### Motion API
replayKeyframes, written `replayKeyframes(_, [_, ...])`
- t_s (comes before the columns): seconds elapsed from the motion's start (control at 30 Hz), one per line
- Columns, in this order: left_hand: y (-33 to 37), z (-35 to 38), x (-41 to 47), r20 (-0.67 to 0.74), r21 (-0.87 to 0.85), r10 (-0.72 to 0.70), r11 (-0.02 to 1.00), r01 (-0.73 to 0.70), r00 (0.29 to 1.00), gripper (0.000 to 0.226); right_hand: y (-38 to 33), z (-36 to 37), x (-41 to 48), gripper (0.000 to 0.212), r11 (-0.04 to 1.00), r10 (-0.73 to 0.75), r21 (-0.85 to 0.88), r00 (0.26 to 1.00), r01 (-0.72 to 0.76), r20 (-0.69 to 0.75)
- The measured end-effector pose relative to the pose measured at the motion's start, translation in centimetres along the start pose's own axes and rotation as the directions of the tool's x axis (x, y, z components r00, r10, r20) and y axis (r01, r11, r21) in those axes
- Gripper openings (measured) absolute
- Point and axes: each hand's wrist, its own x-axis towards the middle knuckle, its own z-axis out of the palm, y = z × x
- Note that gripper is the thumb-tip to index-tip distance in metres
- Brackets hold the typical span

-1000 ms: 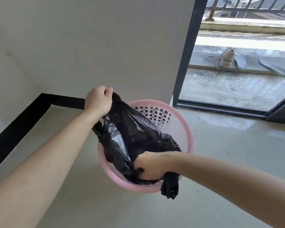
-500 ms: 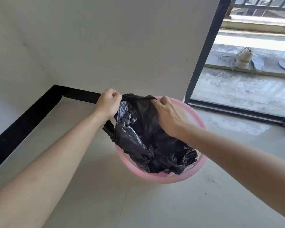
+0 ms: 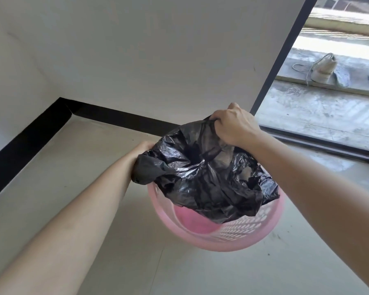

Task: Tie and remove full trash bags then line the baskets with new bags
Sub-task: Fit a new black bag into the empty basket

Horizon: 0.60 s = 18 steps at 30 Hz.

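Glossy floor (image 3: 73, 156) — crinkled black bag (image 3: 200, 177)

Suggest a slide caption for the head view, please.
Left hand and right hand grip a black bag over a pink basket.

The pale glossy floor (image 3: 77, 209) carries a pink perforated basket (image 3: 239, 239), near the black skirting board (image 3: 119, 117).

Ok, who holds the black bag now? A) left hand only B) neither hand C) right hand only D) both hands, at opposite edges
D: the left hand holds the black bag at its left edge, the right hand bunches its far edge, above the pink basket.
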Motion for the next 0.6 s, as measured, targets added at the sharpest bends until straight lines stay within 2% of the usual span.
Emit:
replayKeyframes(0.1, [1.4, -0.5, 0.1, -0.015, 0.155, 0.095, 0.984, -0.092, 0.995, 0.024, 0.3, 0.3, -0.5, 0.044, 0.997, -0.078, -0.005, 0.996, 0.078, -0.032])
replayKeyframes(0.13, [2.1, -0.9, 0.1, -0.052, 0.198, 0.159, 0.969, -0.146, 0.986, 0.018, 0.5, 0.4, -0.6, 0.044, 0.995, -0.099, -0.002, 0.994, 0.099, -0.040])
replayKeyframes(0.2, [4.1, -1.8, 0.1, -0.188, 0.312, 0.323, 0.915, -0.256, 0.927, 0.022, 0.8, 0.4, -0.7, 0.046, 0.992, -0.124, -0.002, 0.991, 0.124, -0.049])
replayKeyframes(0.23, [5.3, -2.1, -0.1, -0.233, 0.419, 0.429, 0.854, -0.308, 0.873, 0.027, 0.9, 0.4, -0.8, 0.046, 0.991, -0.133, -0.007, 0.990, 0.133, -0.053])
replayKeyframes(0.27, [6.6, -2.0, -0.4, -0.221, 0.546, 0.539, 0.759, -0.354, 0.813, 0.032, 1.0, 0.5, -0.8, 0.046, 0.990, -0.144, -0.014, 0.988, 0.144, -0.056])
replayKeyframes(0.33, [8.4, -0.1, -1.2, -0.048, 0.719, 0.686, 0.528, -0.452, 0.726, 0.039, 1.1, 0.4, -0.8, 0.044, 0.988, -0.155, -0.019, 0.986, 0.155, -0.055])
replayKeyframes(0.4, [8.2, 3.4, -1.1, 0.183, 0.782, 0.679, 0.338, -0.524, 0.711, 0.054, 1.3, 0.2, -0.7, 0.042, 0.989, -0.149, -0.016, 0.988, 0.148, -0.040])
replayKeyframes(0.43, [7.2, 5.3, -0.9, 0.246, 0.822, 0.661, 0.246, -0.514, 0.709, 0.057, 1.6, 0.0, -0.7, 0.042, 0.991, -0.136, -0.009, 0.990, 0.136, -0.025])
replayKeyframes(0.5, [5.0, 7.7, -0.2, 0.266, 0.909, 0.705, 0.044, -0.415, 0.657, 0.057, 2.7, -0.6, -0.9, 0.041, 0.996, -0.094, 0.011, 0.996, 0.094, -0.004])
replayKeyframes(0.53, [4.2, 8.0, 0.2, 0.242, 0.936, 0.756, -0.016, -0.352, 0.608, 0.058, 3.4, -0.8, -1.1, 0.041, 0.997, -0.073, 0.026, 0.997, 0.073, -0.004])
replayKeyframes(0.6, [3.5, 7.3, 1.2, 0.193, 0.957, 0.815, -0.034, -0.286, 0.546, 0.060, 4.9, -1.4, -1.3, 0.041, 0.999, -0.023, 0.046, 1.000, 0.023, 0.000])
